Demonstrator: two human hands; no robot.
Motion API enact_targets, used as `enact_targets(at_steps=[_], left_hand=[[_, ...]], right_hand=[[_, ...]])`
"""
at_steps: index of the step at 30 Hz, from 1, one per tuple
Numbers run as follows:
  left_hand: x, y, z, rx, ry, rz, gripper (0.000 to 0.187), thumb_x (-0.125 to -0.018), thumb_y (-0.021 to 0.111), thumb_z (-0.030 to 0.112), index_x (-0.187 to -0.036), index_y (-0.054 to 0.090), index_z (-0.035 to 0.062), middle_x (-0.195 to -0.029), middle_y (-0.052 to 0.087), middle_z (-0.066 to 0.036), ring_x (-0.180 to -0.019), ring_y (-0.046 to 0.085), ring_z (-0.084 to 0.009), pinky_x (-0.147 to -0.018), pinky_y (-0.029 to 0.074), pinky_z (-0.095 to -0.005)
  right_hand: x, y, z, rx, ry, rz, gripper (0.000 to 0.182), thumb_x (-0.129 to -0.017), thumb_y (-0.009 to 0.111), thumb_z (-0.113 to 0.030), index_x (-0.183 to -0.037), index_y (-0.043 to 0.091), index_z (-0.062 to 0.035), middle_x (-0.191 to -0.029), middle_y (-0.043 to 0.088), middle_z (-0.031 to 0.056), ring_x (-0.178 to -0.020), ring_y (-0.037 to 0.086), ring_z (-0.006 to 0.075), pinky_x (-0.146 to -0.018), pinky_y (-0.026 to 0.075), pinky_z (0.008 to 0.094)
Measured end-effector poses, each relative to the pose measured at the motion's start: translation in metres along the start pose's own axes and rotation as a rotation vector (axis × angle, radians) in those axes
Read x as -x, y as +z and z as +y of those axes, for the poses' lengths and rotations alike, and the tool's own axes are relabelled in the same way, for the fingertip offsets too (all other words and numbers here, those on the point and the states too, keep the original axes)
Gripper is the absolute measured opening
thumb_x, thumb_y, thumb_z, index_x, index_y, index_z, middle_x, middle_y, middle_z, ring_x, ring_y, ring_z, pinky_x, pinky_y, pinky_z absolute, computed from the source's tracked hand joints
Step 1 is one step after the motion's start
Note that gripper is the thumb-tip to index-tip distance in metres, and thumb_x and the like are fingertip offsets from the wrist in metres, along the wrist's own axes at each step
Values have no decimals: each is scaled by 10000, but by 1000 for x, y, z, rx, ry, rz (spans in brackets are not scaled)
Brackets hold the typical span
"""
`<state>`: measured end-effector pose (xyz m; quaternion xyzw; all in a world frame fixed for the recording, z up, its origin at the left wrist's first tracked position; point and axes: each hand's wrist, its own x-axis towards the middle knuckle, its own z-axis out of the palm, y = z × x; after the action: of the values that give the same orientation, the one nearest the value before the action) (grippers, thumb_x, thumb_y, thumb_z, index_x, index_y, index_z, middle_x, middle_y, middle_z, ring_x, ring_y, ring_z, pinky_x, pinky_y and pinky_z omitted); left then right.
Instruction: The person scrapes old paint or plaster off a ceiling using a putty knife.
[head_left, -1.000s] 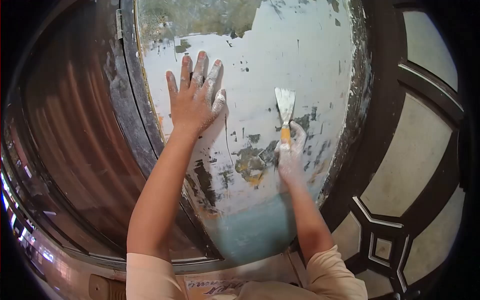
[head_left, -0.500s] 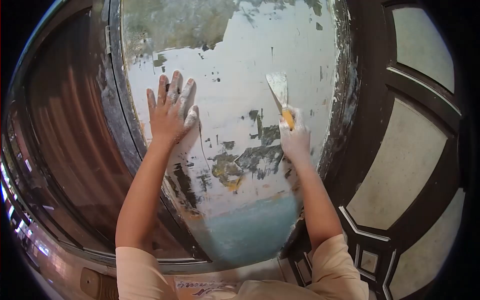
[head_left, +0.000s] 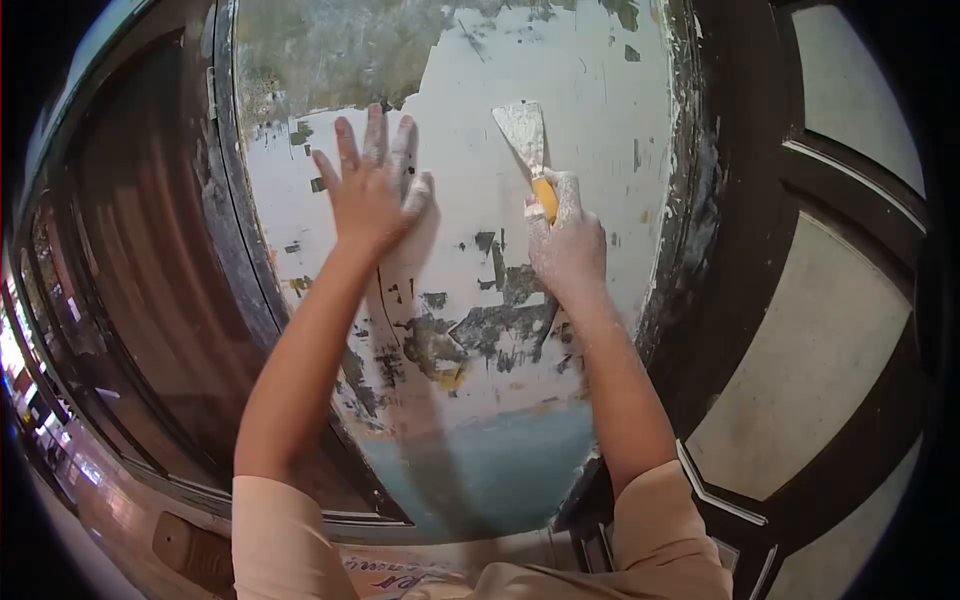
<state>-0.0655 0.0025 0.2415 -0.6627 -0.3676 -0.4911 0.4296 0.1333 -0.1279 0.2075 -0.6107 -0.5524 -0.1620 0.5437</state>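
Observation:
My right hand (head_left: 567, 235), dusted white, grips a putty knife (head_left: 522, 132) by its yellow handle. The knife's wide blade is smeared with white and points up and slightly left, over the wall. Spread fingers show on my left hand (head_left: 375, 190), which is held at the wall to the left with nothing in it. White flaking paint covers much of this wall panel (head_left: 480, 210). Bare grey patches show at its top and below the hands, and a blue-green band (head_left: 510, 460) runs along its bottom.
Left of the panel is a dark wooden frame with a reddish-brown curtain (head_left: 150, 260). A dark door with pale panels (head_left: 800, 370) stands at the right. Low on the left is a brown chair (head_left: 185, 550). White-flecked trim (head_left: 685, 190) edges the panel.
Both hands have shifted upward on the wall. My left hand has gone a little right, while my right hand has moved left with the putty knife still in it.

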Motion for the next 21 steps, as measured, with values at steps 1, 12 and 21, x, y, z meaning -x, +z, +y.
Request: enact_targets(at_steps=[1,12,21], left_hand=[[1,3,8,46,-8,12,667,-877,502,452,-1485,318,248,-1583,170,-70,-1454,53,-386,-1095,46,-671],[6,5,13,38,23,-5,666,-872,511,458,-1481,325,262,-1584,171,-45,-1462,66,-338,-1118,74,-637],[15,-1,11,80,56,-46,670,-871,507,456,-1483,321,256,-1587,158,-30,-1464,68,-324,-1122,104,-624]], right_hand=[[4,0,0,7,3,-7,362,-917,525,-264,-1244,439,-138,-804,645,262,-787,624,474,-732,480,546],[-24,2,-43,78,-23,-45,368,-932,474,-306,-1252,447,-127,-826,648,261,-828,633,466,-773,490,540],[37,18,26,-180,237,141,339,-935,497,-285,-1239,448,-144,-882,646,278,-844,626,477,-780,478,538]])
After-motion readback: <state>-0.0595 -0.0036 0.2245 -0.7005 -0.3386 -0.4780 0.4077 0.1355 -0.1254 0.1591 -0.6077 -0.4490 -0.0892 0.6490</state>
